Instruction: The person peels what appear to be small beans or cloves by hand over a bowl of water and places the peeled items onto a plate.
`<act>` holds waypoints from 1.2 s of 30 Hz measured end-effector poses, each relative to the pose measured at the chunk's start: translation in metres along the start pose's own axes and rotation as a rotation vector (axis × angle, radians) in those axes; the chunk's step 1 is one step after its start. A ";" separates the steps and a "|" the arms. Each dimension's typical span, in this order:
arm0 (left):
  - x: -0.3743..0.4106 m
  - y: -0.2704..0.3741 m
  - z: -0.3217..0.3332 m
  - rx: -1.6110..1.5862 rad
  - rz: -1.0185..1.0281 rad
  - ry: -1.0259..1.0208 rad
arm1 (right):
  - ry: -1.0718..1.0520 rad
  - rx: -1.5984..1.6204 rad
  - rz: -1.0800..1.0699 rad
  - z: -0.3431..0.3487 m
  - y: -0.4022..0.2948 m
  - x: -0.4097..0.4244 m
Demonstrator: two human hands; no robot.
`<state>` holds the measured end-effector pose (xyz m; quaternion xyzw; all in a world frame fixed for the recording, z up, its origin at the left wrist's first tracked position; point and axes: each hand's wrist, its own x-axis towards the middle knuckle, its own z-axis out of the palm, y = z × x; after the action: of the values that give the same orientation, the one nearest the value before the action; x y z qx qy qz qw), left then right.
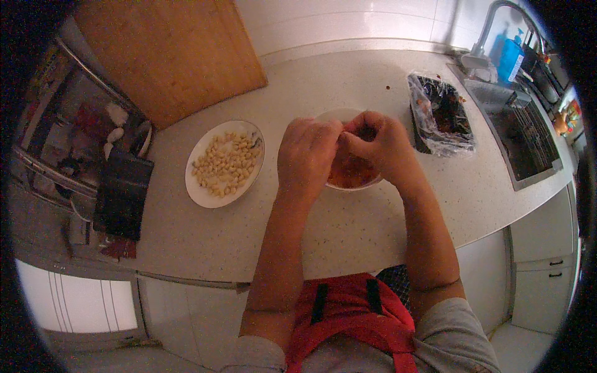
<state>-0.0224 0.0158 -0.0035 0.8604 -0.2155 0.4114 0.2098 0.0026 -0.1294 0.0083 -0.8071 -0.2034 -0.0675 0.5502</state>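
Note:
My left hand [308,151] and my right hand [382,144] meet over a white bowl [355,188] on the speckled counter. Thumbs and fingertips are pinched close together, with a bit of something reddish between them, too small to name. Reddish-brown contents [352,171] fill the bowl beneath, partly hidden by the hands. Left of my left hand lies a white oval plate [196,193] holding many pale, shelled nuts or beans [228,163]. To the right of my right hand, a black tray [417,135] wrapped in clear plastic film holds dark reddish pieces.
A wooden board [186,56] stands at the back left, near a rack [84,84] of kitchen things and a black box-like object [123,196]. At the right are a sink [517,135], a faucet [480,51] and a blue pump bottle [509,60]. A small dark crumb [388,87] lies behind the bowl.

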 end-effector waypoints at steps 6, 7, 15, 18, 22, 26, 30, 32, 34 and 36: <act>-0.001 0.001 0.001 -0.054 0.006 0.024 | -0.011 0.018 0.003 -0.002 -0.004 -0.001; -0.001 0.001 0.001 -0.054 -0.004 0.028 | -0.016 0.016 -0.004 -0.002 -0.004 -0.001; -0.001 0.000 -0.001 -0.157 -0.114 0.014 | -0.040 0.040 0.026 -0.005 -0.001 -0.001; 0.000 0.000 -0.002 -0.208 -0.180 0.018 | -0.042 0.071 0.025 -0.004 0.000 0.000; 0.000 0.003 -0.002 -0.321 -0.324 0.021 | -0.034 0.165 0.040 -0.003 0.002 0.001; 0.000 0.001 -0.004 -0.242 -0.256 0.053 | -0.113 0.364 0.170 -0.005 -0.009 0.000; 0.001 0.000 -0.002 -0.155 -0.105 0.070 | -0.077 0.209 0.107 -0.005 -0.004 0.000; 0.002 0.000 -0.001 -0.125 -0.076 0.066 | -0.049 0.177 0.072 -0.005 -0.003 0.000; 0.001 -0.001 0.001 -0.101 -0.066 0.075 | -0.035 0.139 0.079 -0.004 -0.003 0.000; 0.000 -0.002 0.002 -0.068 -0.065 0.067 | -0.004 0.074 0.035 -0.003 -0.001 0.000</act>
<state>-0.0200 0.0162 -0.0056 0.8451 -0.1941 0.4252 0.2595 0.0026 -0.1322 0.0105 -0.7898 -0.1926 -0.0487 0.5802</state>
